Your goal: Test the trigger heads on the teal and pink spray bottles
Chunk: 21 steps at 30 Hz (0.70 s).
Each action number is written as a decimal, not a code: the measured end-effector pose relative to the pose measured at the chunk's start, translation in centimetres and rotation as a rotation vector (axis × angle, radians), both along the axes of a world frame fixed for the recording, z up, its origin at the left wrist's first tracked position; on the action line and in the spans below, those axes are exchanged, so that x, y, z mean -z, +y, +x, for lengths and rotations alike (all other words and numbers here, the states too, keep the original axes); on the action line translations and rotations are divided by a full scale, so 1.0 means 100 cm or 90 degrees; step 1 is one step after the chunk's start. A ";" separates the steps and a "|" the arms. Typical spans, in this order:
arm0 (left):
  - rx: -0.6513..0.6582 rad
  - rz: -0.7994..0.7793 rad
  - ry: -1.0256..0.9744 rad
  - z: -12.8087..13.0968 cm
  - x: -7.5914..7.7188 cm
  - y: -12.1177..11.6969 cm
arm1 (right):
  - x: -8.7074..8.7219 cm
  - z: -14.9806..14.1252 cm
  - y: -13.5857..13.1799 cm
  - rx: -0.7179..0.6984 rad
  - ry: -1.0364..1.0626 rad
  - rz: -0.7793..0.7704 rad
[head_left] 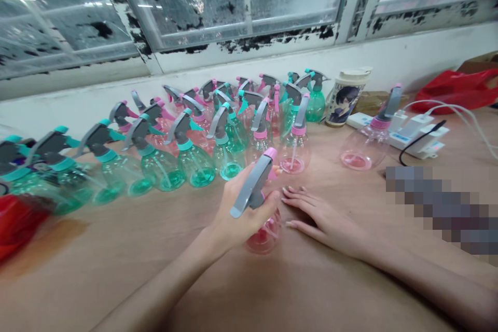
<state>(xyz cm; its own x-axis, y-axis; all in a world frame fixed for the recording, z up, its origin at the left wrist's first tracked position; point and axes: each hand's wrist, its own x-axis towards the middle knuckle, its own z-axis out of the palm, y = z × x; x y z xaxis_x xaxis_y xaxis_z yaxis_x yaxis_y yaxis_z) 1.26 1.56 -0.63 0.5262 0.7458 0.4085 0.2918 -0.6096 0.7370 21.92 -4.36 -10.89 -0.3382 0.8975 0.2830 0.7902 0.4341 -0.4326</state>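
My left hand (233, 212) is wrapped round the neck of a pink spray bottle (262, 238), whose grey trigger head with a pink nozzle tilts up above my fingers. The bottle is clear pink and seems to stand on the wooden table (155, 270). Just right of it, my right hand (317, 212) lies flat on the tabletop with its fingers stretched out, holding nothing. Behind the hands stands another pink spray bottle (294, 153), beside a green spray bottle (229, 161) in the front row.
Rows of green and pink spray bottles (196, 166) run along the wall side. On the right are a lone pink bottle (361, 150), a patterned cup (345, 98), a white power strip (416, 137) with cables and a red bag (455, 91). Another red bag (19, 223) lies left.
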 end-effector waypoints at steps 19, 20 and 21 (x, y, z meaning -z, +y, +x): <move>-0.028 0.027 0.006 0.000 0.014 0.001 | -0.003 0.001 -0.001 -0.013 0.030 -0.005; -0.026 0.031 0.005 0.000 0.014 0.001 | -0.003 0.001 -0.001 -0.013 0.032 -0.004; -0.025 0.034 0.004 -0.001 0.014 0.001 | -0.003 0.001 -0.001 -0.013 0.034 -0.004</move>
<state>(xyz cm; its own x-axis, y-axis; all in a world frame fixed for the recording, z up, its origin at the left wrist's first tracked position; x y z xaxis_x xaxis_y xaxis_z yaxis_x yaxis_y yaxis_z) 1.20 1.63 -2.01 0.4997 0.7427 0.4458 0.3205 -0.6366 0.7014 22.01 -4.50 -10.56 -0.3410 0.8923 0.2957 0.7572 0.4472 -0.4761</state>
